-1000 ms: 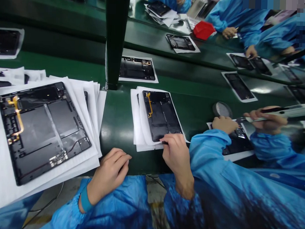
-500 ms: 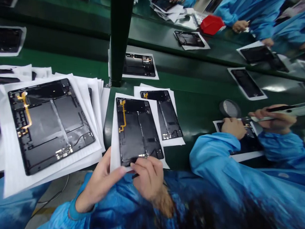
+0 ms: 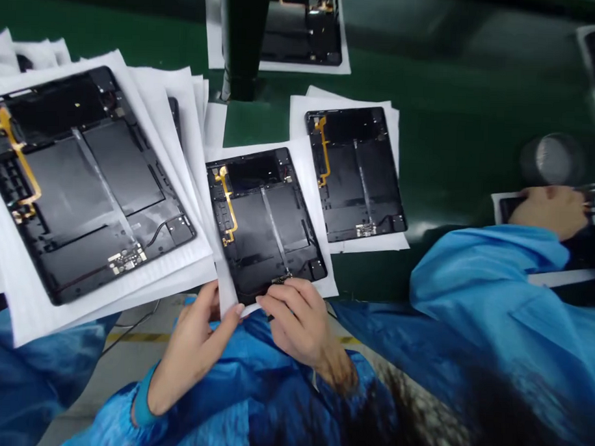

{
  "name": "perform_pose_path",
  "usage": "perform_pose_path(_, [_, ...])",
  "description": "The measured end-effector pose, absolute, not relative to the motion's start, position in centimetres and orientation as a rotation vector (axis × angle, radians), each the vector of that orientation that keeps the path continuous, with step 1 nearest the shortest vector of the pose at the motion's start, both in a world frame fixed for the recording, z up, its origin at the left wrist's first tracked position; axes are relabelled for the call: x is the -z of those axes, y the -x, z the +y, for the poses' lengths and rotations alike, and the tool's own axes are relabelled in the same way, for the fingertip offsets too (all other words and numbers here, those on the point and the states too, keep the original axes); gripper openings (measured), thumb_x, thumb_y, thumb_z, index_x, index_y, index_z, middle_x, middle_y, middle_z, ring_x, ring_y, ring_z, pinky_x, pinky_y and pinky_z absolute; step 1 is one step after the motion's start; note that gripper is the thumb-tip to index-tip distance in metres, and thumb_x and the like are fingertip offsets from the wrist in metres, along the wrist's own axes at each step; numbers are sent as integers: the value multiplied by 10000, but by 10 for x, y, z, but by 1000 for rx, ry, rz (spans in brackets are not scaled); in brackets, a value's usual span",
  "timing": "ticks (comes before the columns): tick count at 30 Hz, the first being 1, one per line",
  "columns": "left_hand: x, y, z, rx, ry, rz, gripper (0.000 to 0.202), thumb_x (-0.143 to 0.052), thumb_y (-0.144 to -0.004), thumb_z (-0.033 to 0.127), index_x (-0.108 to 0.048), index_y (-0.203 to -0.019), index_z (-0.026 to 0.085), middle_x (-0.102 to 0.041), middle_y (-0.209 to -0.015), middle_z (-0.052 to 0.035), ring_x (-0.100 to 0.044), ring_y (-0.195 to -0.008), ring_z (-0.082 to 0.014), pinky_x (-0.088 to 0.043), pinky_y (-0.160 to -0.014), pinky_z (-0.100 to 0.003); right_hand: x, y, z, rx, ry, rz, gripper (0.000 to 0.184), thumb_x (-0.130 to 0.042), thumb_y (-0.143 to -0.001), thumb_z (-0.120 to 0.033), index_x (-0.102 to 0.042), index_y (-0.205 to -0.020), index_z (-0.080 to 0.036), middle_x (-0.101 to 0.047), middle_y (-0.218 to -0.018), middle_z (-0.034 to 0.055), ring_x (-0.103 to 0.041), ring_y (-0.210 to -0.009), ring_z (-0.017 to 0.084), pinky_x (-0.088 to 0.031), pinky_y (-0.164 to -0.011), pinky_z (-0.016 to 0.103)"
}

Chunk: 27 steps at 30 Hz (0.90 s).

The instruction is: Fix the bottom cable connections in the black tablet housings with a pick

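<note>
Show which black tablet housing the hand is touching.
The black tablet housing at front centre: the right hand touches its lower edge; the others lie untouched.

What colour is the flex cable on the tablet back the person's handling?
The flex cable is amber-gold, clearest in the head view.

A single head-worn camera looks forward and steeply down across the green bench (image 3: 452,111), close above the left hand (image 3: 190,356) and right hand (image 3: 303,327) at its near edge.
</note>
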<state>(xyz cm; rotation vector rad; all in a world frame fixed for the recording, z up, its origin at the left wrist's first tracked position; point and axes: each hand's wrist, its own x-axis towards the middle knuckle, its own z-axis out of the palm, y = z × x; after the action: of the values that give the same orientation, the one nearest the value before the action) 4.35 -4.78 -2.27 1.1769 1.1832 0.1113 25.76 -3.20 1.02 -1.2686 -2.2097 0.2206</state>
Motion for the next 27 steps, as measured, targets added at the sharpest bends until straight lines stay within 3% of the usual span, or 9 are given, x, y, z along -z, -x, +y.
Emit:
perform_pose_path(2, [19,-36,-49,-210,-1216,1304,495,-341,-959,593,-695,-1072,266,-634,-1311,167,-556,-1293,-368,-493,-799,-459,-19,-257,-29,-337,1259,-2199,186,-631,-869,-100,-693,-1034,-161,-739,-933,80,-620,-890,233,-613,-801,384])
perform_pose_path(4, [10,-33,-47,-421,-1313,1483,358,-509,-952,521,-666,-1195,311,-725,-1003,104,-706,-1012,-215,-537,-710,-298,-24,-257,-28,-470,1264,-2144,179,-699,-868,-153,-676,-1045,-168,-720,-939,78,-615,-901,241,-606,-794,408])
perform_pose_path(6, [0,-33,-43,-627,-1530,1589,265,-618,-946,410,-668,-1175,286,-655,-751,75,-666,-704,-95,-513,-615,-183,-26,-256,-26,-555,1274,-2056,192,-704,-874,-133,-663,-1049,-199,-702,-938,52,-610,-891,226,-598,-789,400])
perform_pose_path(8, [-6,-34,-37,-779,-1798,1598,108,-653,-959,325,-660,-1025,241,-544,-631,88,-552,-541,-47,-446,-547,-151,-23,-253,-23,-579,1294,-2029,212,-674,-885,-90,-659,-1057,-212,-695,-947,44,-603,-883,219,-592,-780,392])
perform_pose_path(11, [-5,-34,-30,-882,-2063,1468,85,-639,-986,236,-605,-916,201,-494,-624,88,-493,-517,-45,-397,-547,-176,-18,-249,-16,-560,1326,-2146,186,-650,-902,-91,-667,-1056,-193,-706,-961,53,-596,-889,235,-584,-768,417])
perform_pose_path(14, [1,-36,-27,-883,-2145,1376,11,-633,-991,200,-623,-986,200,-550,-694,68,-534,-586,-65,-420,-611,-196,-16,-244,-9,-576,1329,-2215,110,-636,-914,-105,-669,-979,-187,-701,-912,44,-589,-866,238,-571,-735,419])
perform_pose_path(19, [5,-39,-25,-880,-2127,1419,88,-636,-986,176,-644,-1073,192,-662,-856,33,-621,-716,-79,-476,-745,-188,-20,-239,-2,-669,1396,-2235,117,-589,-927,-107,-648,-887,-201,-658,-846,52,-567,-854,243,-547,-721,395])
perform_pose_path(23, [2,-38,-21,-857,-2084,1410,66,-629,-990,180,-662,-1046,191,-636,-771,52,-580,-635,-65,-447,-657,-173,-21,-235,0,-556,1407,-2405,166,-523,-926,-92,-643,-852,-179,-629,-816,68,-528,-817,253,-525,-698,404])
perform_pose_path(27, [-1,-37,-19,-844,-2085,1391,50,-621,-992,187,-669,-1006,190,-643,-767,56,-549,-598,-54,-420,-612,-169,-20,-231,0,-380,1412,-2512,149,-546,-835,-40,-642,-820,-153,-588,-783,81,-489,-781,261,-482,-646,408])
